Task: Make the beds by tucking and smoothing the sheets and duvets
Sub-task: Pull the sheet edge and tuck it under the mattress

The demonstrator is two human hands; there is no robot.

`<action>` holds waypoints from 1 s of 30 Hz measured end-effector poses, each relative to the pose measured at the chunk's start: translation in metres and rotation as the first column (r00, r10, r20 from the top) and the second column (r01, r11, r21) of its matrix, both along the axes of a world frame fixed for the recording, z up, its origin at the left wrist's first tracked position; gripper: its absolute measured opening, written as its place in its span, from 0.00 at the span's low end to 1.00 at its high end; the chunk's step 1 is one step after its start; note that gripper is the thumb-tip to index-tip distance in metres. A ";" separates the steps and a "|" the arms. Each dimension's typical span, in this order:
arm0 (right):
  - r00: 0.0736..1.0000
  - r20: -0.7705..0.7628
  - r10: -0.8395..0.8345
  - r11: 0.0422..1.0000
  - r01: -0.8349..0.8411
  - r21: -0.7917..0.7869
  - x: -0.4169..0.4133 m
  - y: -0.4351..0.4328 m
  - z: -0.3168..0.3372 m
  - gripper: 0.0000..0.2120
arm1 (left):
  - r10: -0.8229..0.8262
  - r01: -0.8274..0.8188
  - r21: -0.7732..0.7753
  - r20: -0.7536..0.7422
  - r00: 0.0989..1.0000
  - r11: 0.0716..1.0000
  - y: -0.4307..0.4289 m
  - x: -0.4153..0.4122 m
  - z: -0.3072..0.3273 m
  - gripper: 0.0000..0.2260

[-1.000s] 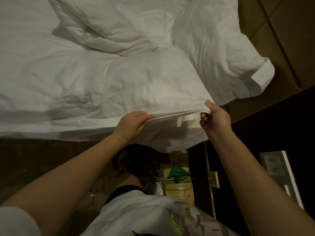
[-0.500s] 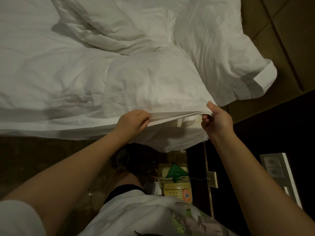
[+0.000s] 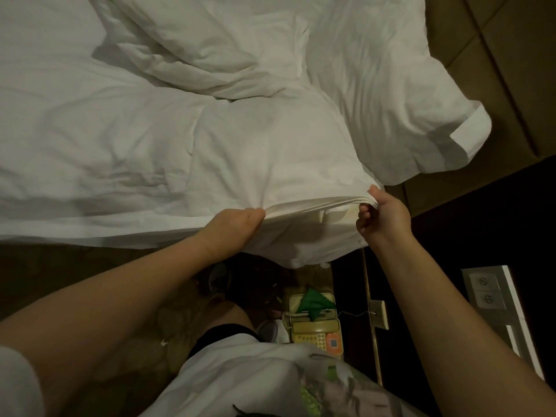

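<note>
A white sheet [image 3: 270, 164] covers the bed, and its near corner is lifted off the mattress edge. My left hand [image 3: 233, 227] grips the sheet's hem from below, fingers curled under the fold. My right hand [image 3: 383, 216] pinches the gathered corner of the same hem further right. The hem is stretched taut between both hands. A rumpled white duvet [image 3: 210, 49] lies bunched at the back of the bed. A white pillow [image 3: 391, 94] rests at the right, against the headboard.
A brown padded headboard [image 3: 496, 55] runs along the right. A beige telephone [image 3: 316, 329] with a green cloth on it sits on the floor below the bed corner. A wall socket panel [image 3: 487, 291] is at the right. My shoe [image 3: 219, 278] stands on dark carpet.
Both hands still hold the same hem. The hem between them looks a little tauter, and the view has shifted slightly.
</note>
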State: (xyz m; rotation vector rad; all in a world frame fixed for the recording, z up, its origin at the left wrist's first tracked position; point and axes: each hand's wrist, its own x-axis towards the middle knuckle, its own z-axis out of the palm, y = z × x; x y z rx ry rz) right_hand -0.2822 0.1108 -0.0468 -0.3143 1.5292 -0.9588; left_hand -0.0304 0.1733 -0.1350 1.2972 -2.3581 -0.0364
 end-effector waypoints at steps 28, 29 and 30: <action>1.000 0.012 0.024 0.998 -0.023 -0.051 0.001 0.001 -0.002 0.06 | 0.237 -0.248 0.121 0.094 0.967 0.961 0.015 0.001 -0.032 0.15; 1.000 0.016 0.024 0.999 -0.024 -0.045 0.001 0.001 -0.003 0.06 | 0.237 -0.249 0.149 0.091 0.967 0.957 0.016 0.001 -0.031 0.15; 0.999 0.019 0.028 0.999 -0.027 -0.038 0.001 0.001 -0.004 0.06 | 0.232 -0.242 0.176 0.075 0.970 0.954 0.015 0.001 -0.030 0.13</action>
